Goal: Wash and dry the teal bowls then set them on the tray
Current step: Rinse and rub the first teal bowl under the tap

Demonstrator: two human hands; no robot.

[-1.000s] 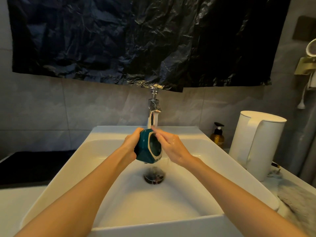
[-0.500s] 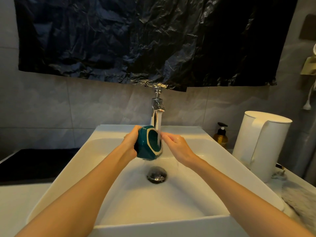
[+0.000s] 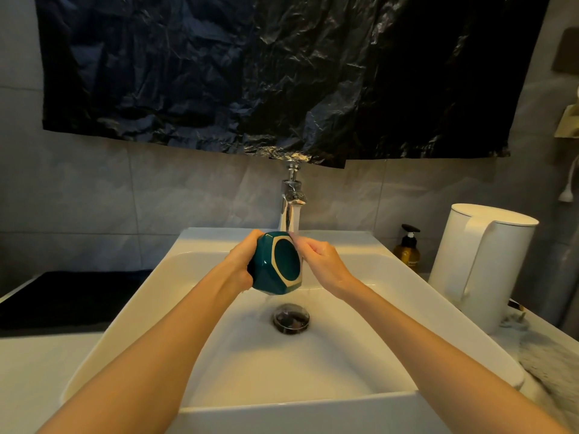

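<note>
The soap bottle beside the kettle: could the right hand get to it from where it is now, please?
Probably yes. The right hand only rests its fingers on the teal bowl, which the left hand grips. The soap bottle stands unobstructed behind the sink rim, left of the kettle.

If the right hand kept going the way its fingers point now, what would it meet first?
The right hand points left and slightly up at the teal bowl; its fingers already seem to touch the rim, under the faucet stream.

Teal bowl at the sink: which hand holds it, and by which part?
The left hand holds the teal bowl by its outer wall, tipped on its side under the tap's stream. The right hand touches only the rim.
</note>
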